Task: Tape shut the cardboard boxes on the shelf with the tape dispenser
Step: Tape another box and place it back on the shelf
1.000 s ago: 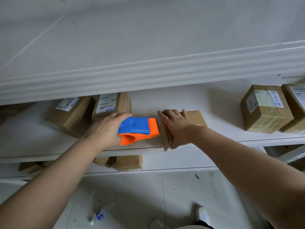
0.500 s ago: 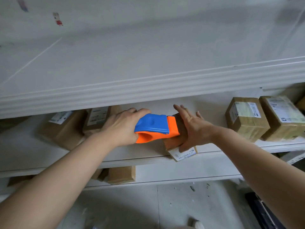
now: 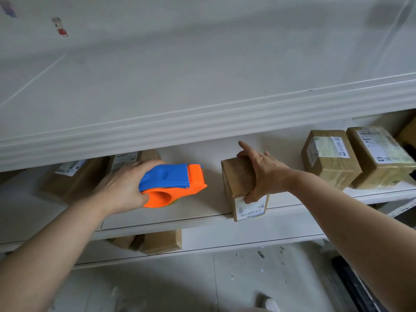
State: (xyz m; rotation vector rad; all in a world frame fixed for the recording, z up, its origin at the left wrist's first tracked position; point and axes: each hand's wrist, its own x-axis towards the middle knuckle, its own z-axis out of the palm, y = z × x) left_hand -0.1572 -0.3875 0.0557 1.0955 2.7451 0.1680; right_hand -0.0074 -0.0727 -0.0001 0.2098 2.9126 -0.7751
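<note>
Gripping box (image 3: 238, 176) from above, right hand (image 3: 267, 174) has thumb on labelled front face, fingers over top, index finger straight. Box sits at shelf (image 3: 202, 219) front edge, label face overhanging. Left hand (image 3: 121, 188), well left of box, clamps blue-orange dispenser (image 3: 173, 183) by rear; nose points toward box, gap between. Box looks small, light, stiff; likely slides on smooth shelf, so brace far side while taping. Other boxes (image 3: 331, 158) right of right hand.
</note>
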